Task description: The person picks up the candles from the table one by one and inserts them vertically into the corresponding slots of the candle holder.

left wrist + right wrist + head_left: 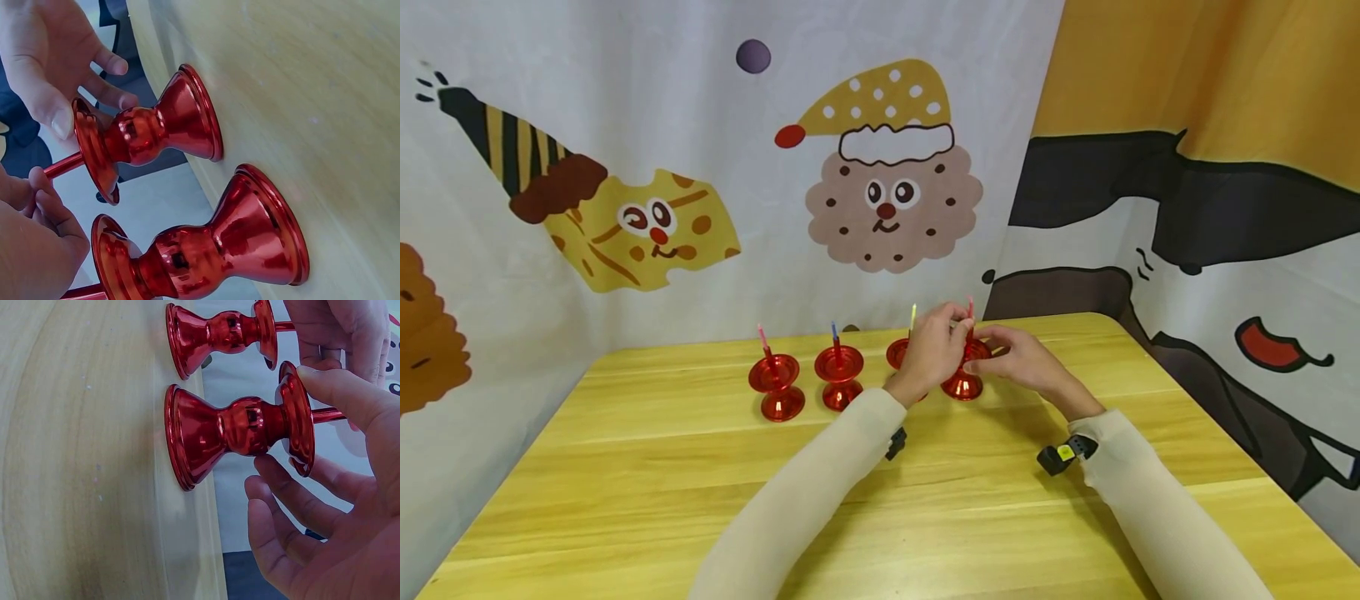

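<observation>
The rightmost red metallic candle holder (962, 386) stands upright on the table, a slim pink candle (970, 305) rising from its thin upright tube. Fingers of my left hand (931, 350) pinch the candle where it meets the tube's top; in the left wrist view they are curled there. From the right, my right hand (1026, 362) holds the holder's dish (299, 419), thumb on the rim and fingers around its underside. Partly hidden behind the left hand is a second red holder (897, 353) with a yellow candle (913, 317).
Further left stand two more red holders, one (839, 367) with a blue candle (835, 330), the other (775, 375) with a pink candle (763, 337). All are near the back edge of the wooden table (625, 500). A cartoon-printed curtain (700, 125) hangs behind.
</observation>
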